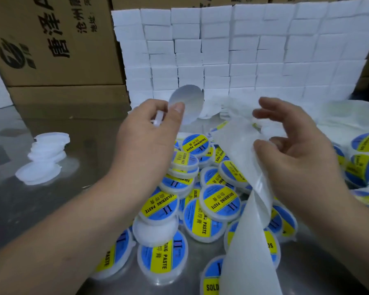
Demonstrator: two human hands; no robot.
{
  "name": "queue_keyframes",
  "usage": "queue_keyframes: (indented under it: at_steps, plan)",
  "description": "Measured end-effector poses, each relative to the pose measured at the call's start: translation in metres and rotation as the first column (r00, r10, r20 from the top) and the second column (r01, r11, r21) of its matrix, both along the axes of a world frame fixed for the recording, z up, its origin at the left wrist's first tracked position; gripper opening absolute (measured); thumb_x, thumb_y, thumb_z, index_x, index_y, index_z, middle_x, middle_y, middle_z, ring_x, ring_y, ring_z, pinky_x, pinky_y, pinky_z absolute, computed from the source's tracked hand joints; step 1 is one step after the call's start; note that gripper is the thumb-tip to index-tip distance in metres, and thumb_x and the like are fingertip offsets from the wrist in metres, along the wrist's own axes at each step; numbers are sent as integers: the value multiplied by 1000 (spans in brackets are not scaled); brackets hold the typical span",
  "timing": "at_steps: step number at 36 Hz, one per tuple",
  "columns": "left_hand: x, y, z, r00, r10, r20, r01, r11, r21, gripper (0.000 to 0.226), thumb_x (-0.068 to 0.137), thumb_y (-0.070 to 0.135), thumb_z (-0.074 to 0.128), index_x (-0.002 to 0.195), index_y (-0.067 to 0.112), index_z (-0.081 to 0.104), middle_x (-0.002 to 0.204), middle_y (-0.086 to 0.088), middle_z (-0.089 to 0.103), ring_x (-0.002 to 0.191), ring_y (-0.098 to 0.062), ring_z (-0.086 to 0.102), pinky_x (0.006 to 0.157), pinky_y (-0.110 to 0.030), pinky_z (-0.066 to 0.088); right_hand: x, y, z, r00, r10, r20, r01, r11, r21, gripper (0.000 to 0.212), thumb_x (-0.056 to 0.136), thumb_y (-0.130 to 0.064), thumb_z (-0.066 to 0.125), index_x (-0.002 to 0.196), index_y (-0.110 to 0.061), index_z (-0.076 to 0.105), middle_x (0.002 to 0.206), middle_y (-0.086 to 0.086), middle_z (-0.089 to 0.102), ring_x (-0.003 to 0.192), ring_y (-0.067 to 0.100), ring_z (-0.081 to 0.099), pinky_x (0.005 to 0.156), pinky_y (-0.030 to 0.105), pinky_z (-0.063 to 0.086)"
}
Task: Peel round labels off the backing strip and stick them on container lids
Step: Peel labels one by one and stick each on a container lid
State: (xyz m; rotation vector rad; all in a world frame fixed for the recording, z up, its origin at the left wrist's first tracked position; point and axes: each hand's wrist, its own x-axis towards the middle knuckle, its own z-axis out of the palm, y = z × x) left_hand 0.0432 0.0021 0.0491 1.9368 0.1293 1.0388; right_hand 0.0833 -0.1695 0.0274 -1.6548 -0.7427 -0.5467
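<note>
Fingers of the left hand (147, 135) pinch a round label (189, 103), white back showing, which stands up above the thumb. The right hand (296, 158) grips the backing strip (241, 167) between thumb and loosely curled fingers; the strip trails down below them. Labelled lids (219, 200) lie heaped on the bench (19, 209) beneath both sets of fingers. Plain white lids (45, 154) sit stacked well left of the left fingers.

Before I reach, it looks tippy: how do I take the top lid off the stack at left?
Grip the top lid by its rim, from above at its right edge: the stack slumps leftward, likely leaving that edge freest. Free a hand first: the left hand pinches a round label, the right hand holds the backing strip.
</note>
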Motion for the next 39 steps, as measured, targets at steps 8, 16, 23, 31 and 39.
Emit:
queue_keyframes:
  at_steps: [8,16,23,31,39]
  plan:
    - [-8,-8,-6,993,104,62,-120,899,421,32,65,64,53,82,36,47,87,15,41,83,0,40,60,-17,26,-9,3,5,973,130,-189,-127,992,27,26,68,-16,50,67,-30,72,60,-14,68,55,-4,58,46,8,42]
    - [-13,-11,-2,984,67,163,-150,804,575,50,63,51,63,89,9,63,93,2,43,85,-23,49,66,-18,29,-7,1,7,953,150,-262,-132,987,87,35,58,-57,55,64,-27,72,63,-3,69,60,6,61,59,23,49]
    - [-16,-12,-1,980,76,186,-181,731,658,50,61,43,70,88,2,63,92,-17,55,84,-33,54,71,-24,34,-8,2,10,945,133,-298,-112,990,85,13,68,-31,70,56,-25,70,56,-5,64,55,4,55,51,13,44]
    - [-12,-11,-3,978,137,155,-206,705,678,44,60,31,73,93,5,59,94,-16,53,84,-33,54,70,-24,30,-7,5,8,937,85,-338,-71,996,54,9,69,-25,66,65,-19,71,68,0,71,61,10,63,58,28,52]
    - [-1,-8,-1,975,-208,81,221,951,-215,14,94,25,43,91,34,54,89,17,58,77,-4,59,65,-21,50,-7,0,16,941,145,-306,-80,973,215,34,82,-10,61,54,-29,69,48,-11,57,45,0,51,45,12,42]
